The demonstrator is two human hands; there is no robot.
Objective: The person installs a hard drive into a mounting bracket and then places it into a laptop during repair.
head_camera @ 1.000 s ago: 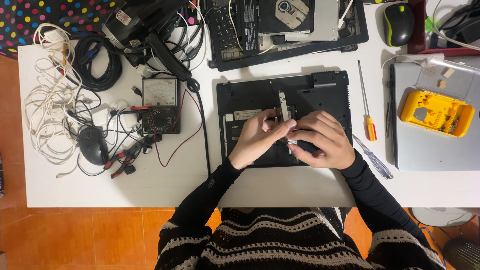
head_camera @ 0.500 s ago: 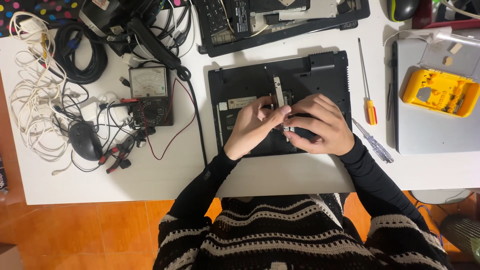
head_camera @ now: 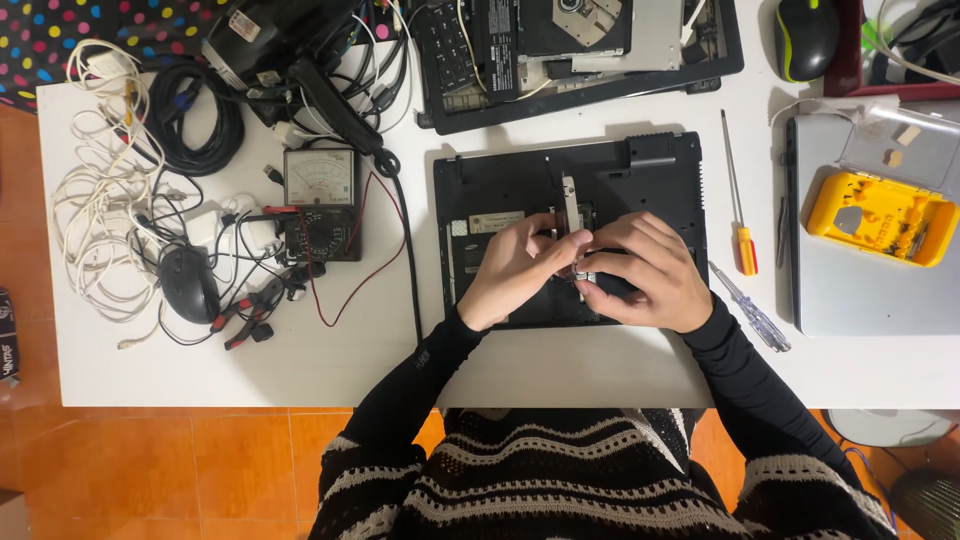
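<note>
Left hand [head_camera: 515, 268] and right hand [head_camera: 640, 270] meet over upturned black plastic laptop base [head_camera: 480, 190] at centre of white worktop [head_camera: 400, 360] | both grips pinched on small metal part [head_camera: 582, 270] | orange-handled screwdriver [head_camera: 738, 210] lies just right

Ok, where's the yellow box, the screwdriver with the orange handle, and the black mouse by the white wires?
yellow box [head_camera: 868, 216], head view, on its tray.
orange-handled screwdriver [head_camera: 746, 250], head view, on its handle.
black mouse [head_camera: 188, 284], head view, on its back.
</note>
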